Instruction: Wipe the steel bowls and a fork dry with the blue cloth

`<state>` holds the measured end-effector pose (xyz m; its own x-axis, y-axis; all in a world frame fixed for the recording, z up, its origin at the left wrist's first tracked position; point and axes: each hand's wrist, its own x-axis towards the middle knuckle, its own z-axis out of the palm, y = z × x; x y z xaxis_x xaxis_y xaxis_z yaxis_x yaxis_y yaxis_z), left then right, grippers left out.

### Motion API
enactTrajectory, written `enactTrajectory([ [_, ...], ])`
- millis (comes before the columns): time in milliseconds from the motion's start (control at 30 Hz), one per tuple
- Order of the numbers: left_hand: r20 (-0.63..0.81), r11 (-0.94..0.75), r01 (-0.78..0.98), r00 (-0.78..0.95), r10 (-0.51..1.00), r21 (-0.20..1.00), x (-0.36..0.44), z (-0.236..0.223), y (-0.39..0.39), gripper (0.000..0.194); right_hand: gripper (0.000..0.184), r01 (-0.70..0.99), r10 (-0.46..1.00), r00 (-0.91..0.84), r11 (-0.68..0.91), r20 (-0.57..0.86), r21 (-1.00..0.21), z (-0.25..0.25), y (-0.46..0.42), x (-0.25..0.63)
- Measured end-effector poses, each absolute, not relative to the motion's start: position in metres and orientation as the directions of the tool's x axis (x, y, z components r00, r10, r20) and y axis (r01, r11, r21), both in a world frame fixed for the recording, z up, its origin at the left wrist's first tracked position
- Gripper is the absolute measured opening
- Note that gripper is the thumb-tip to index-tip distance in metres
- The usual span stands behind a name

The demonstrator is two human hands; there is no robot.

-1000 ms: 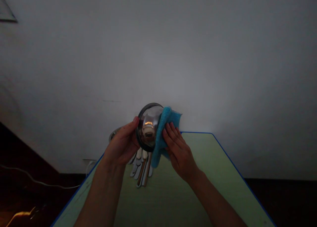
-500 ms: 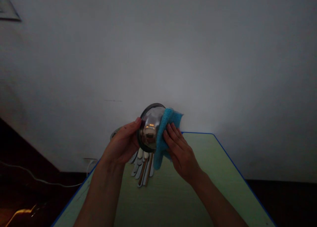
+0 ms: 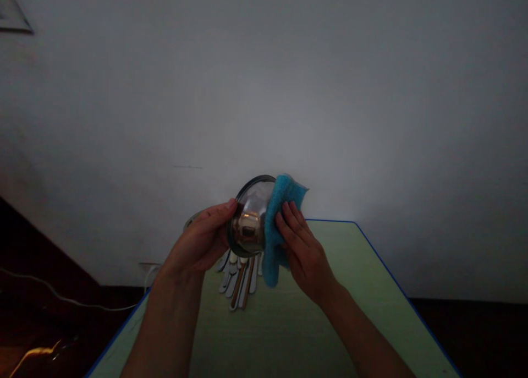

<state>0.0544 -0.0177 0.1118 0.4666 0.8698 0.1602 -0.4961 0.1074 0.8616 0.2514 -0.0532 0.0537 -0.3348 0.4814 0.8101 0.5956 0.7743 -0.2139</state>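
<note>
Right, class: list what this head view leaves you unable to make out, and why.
In the head view:
Metal bowl: inside faces away.
Part of its outside: behind the blue cloth.
Cutlery: far ends behind the bowl.
Shiny object: mostly behind the left hand.
Frame: cut off by the left edge.

Cutlery [image 3: 237,291] on a blue-edged green table [image 3: 363,270], pale wall [image 3: 264,92] behind, thin white cable [image 3: 111,310] at left

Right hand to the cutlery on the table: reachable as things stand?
Probably yes: the near ends of the cutlery show uncovered on the table. But the right hand is occupied, pressing the blue cloth to the metal bowl, which hides the far ends from this view.
</note>
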Motion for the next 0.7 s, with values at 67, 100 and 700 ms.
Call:
enactTrajectory([
  [67, 0.16, 0.11, -0.494, 0.473, 0.866, 0.863, 0.0537, 0.1112, -0.0169, 0.023, 0.057, 0.587, 0.494, -0.31, 0.772, 0.812, -0.245, 0.053, -0.053, 0.2519],
  [100, 0.166, 0.107, -0.496, 0.475, 0.864, 0.862, 0.0534, 0.1111, -0.0165, 0.023, 0.057, 0.582, 0.5, -0.301, 0.771, 0.812, -0.258, 0.0527, -0.0529, 0.2522],
  [700, 0.113, 0.228, -0.631, 0.453, 0.884, 0.742, 0.0488, 0.1131, -0.0108, 0.032, 0.054, 0.538, 0.53, -0.296, 0.78, 0.795, -0.32, 0.0502, -0.0492, 0.2537],
])
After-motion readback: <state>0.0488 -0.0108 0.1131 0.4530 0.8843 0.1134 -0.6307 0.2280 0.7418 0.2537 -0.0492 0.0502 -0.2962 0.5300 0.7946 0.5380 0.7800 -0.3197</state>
